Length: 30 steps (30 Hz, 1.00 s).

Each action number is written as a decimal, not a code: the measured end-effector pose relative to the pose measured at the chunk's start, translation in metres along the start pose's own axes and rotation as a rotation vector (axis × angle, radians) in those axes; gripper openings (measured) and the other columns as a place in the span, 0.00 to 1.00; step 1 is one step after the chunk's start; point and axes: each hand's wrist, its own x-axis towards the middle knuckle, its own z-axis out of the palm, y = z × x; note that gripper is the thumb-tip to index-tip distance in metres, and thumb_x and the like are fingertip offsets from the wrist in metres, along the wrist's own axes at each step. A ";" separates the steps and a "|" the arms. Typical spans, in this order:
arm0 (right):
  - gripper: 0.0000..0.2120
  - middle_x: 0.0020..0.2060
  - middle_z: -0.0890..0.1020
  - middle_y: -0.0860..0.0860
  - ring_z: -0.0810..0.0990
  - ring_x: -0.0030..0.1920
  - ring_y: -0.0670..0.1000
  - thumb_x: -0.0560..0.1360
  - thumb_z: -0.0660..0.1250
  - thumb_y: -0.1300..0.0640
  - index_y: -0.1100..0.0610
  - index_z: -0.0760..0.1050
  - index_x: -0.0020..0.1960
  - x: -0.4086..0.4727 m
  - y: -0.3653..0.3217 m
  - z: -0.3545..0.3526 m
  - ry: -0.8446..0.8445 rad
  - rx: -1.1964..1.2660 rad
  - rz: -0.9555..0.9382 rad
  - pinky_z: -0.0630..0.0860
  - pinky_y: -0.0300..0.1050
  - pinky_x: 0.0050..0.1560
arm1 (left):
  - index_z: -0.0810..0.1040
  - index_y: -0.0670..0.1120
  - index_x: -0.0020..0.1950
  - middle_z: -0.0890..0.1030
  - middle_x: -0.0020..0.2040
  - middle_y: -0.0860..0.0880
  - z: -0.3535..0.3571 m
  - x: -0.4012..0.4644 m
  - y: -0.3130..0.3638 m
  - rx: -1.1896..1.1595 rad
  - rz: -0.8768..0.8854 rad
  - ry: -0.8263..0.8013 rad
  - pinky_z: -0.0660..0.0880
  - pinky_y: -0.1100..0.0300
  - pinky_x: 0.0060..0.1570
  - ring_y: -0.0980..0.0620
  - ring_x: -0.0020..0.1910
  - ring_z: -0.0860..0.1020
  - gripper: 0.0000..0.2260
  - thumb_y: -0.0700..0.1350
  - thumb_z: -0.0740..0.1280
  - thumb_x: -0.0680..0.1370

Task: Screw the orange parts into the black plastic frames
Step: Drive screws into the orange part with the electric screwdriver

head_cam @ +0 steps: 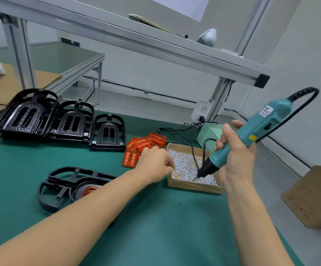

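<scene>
My right hand (234,152) grips a teal electric screwdriver (251,131), whose black tip dips into a cardboard box of small silver screws (186,166). At the box's left edge my left hand (155,164) hovers with curled fingers; whether it pinches a screw I cannot tell. A pile of orange parts (142,145) lies just beyond that hand. One black plastic frame (67,187) lies near me on the green mat, with an orange part (90,189) seated in it, partly hidden by my left forearm. Three stacks of black frames (63,120) stand at the back left.
A pale green power supply (207,135) with cables sits behind the screw box, beside a wall socket (202,110). An aluminium shelf frame (136,43) spans overhead. A brown cardboard box (313,196) sits off the table's right edge.
</scene>
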 end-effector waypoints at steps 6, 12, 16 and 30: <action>0.08 0.30 0.73 0.49 0.70 0.25 0.46 0.75 0.69 0.64 0.53 0.73 0.46 0.007 0.007 0.001 0.102 0.003 0.035 0.70 0.37 0.27 | 0.84 0.53 0.46 0.82 0.48 0.53 0.026 0.027 0.017 0.158 -0.031 -0.138 0.60 0.52 0.60 0.51 0.57 0.69 0.03 0.48 0.72 0.73; 0.09 0.31 0.72 0.50 0.70 0.26 0.47 0.74 0.70 0.65 0.53 0.73 0.45 0.011 0.014 -0.001 0.099 -0.033 0.031 0.69 0.40 0.30 | 0.84 0.52 0.46 0.81 0.49 0.54 0.034 0.039 0.022 0.297 -0.020 -0.233 0.58 0.50 0.61 0.50 0.58 0.68 0.03 0.47 0.71 0.74; 0.09 0.30 0.73 0.50 0.70 0.25 0.47 0.74 0.69 0.65 0.53 0.73 0.45 0.011 0.016 -0.002 0.099 -0.030 0.038 0.69 0.40 0.29 | 0.84 0.50 0.47 0.82 0.48 0.52 0.034 0.043 0.025 0.325 -0.006 -0.291 0.58 0.49 0.60 0.49 0.56 0.71 0.05 0.43 0.69 0.75; 0.09 0.30 0.73 0.50 0.70 0.25 0.47 0.74 0.69 0.66 0.55 0.72 0.46 0.005 0.018 -0.002 0.083 -0.081 0.039 0.70 0.41 0.30 | 0.81 0.49 0.44 0.77 0.41 0.54 0.031 0.043 0.018 0.166 0.062 -0.412 0.55 0.50 0.60 0.50 0.49 0.69 0.06 0.44 0.65 0.77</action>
